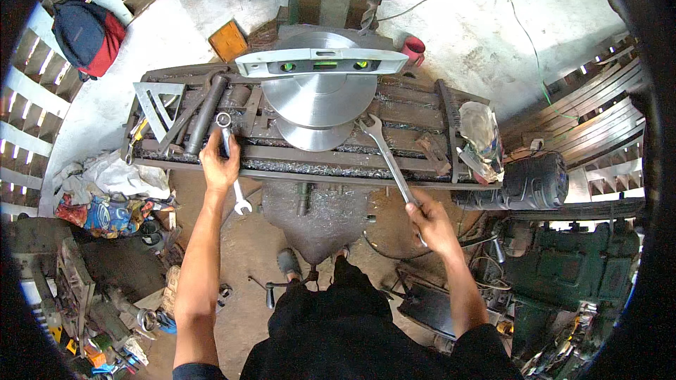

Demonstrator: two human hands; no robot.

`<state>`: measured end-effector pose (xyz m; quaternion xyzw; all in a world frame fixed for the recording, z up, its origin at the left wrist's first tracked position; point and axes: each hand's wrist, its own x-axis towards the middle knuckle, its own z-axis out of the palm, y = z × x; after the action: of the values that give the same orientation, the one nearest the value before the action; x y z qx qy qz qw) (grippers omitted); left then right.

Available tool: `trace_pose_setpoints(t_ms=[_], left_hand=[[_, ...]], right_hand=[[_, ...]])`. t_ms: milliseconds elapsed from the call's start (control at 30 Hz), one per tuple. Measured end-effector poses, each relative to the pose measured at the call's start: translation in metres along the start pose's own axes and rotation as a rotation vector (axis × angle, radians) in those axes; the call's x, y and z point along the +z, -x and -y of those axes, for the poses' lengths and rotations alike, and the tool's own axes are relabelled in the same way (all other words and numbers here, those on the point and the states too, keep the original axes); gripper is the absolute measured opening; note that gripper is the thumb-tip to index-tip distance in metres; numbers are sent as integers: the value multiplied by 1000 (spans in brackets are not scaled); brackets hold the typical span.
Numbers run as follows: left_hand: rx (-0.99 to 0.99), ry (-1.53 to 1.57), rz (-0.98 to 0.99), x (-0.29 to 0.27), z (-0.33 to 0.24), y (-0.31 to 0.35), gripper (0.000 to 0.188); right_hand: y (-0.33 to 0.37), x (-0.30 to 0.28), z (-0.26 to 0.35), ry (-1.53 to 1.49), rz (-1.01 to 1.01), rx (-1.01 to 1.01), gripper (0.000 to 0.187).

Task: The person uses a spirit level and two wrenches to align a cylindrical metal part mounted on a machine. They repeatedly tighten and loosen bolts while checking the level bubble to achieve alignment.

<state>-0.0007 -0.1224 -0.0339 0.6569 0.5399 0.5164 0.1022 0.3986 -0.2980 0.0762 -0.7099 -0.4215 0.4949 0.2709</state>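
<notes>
My left hand is closed around the middle of a combination wrench; its ring end points up over the slotted machine table and its open end hangs down past the front edge. In my right hand is a larger open-end wrench, gripped near its lower end. Its jaw lies over the table, close to the right side of a shiny stepped metal disc. Across the disc's top rests a spirit level with green vials.
On the table, strewn with metal chips, lie a triangular square, a dark metal bar and a crumpled plastic bag. A red mug stands behind. The machine column rises at the back; a backpack sits far left.
</notes>
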Motion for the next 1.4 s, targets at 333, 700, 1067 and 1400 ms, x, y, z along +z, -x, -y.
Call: trace_pose_setpoints(t_ms=[333,700,1067,1400], left_hand=[[10,-3,-25,0,0,0,20],[-10,-50,6,-3,3,2,15],[-24,-51,7,-2,-2,1,18],[-64,-89,42,-5,1,2,21]], right_hand=[[-31,-47,-2,92,179,-106,48],[-65,-94,16,283,207,85,43],[-107,-124,28,517,252,-244,39],[-137,-123,50,942,198,-376,41]])
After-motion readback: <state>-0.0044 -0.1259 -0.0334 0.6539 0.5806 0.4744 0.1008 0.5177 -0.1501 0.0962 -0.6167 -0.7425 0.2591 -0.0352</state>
